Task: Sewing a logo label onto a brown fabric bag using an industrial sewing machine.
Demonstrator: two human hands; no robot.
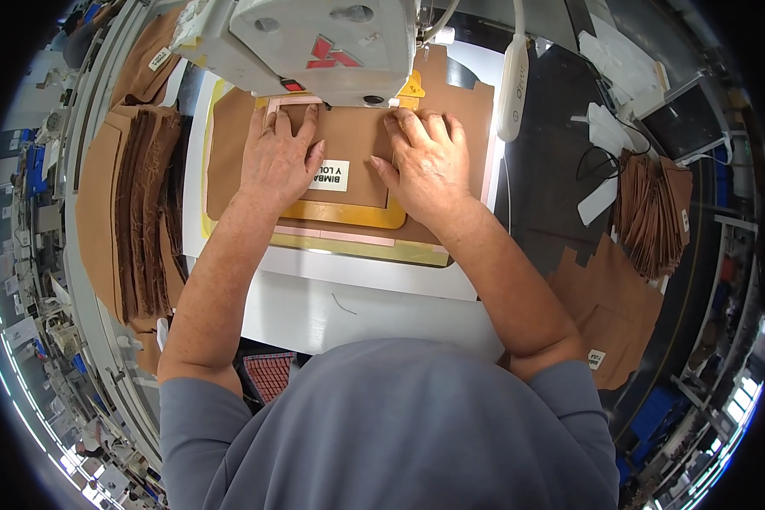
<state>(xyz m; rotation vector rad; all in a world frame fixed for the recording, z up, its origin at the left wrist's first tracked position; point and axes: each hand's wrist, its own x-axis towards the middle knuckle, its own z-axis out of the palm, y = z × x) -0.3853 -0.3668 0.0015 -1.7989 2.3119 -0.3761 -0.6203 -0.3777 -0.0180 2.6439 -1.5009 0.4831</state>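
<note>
The brown panel (354, 140) looks like smooth, matt cloth; the cloth stack (136, 212) has rough, frayed edges. The yellow frame (348, 215) resembles smooth plastic, the white machine casing (357, 75) faintly glossy.

Behind the bare hands (282, 163) is a blue-grey shirt (399, 425), plain and softly creased. Its short, loose sleeves (200, 416) end near the elbows (197, 364), leaving both forearms (219, 263) uncovered up to the hands.

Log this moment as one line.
left hand: on brown fabric | right hand: same fabric | white label: between hands | sewing machine head: beyond hands
</note>
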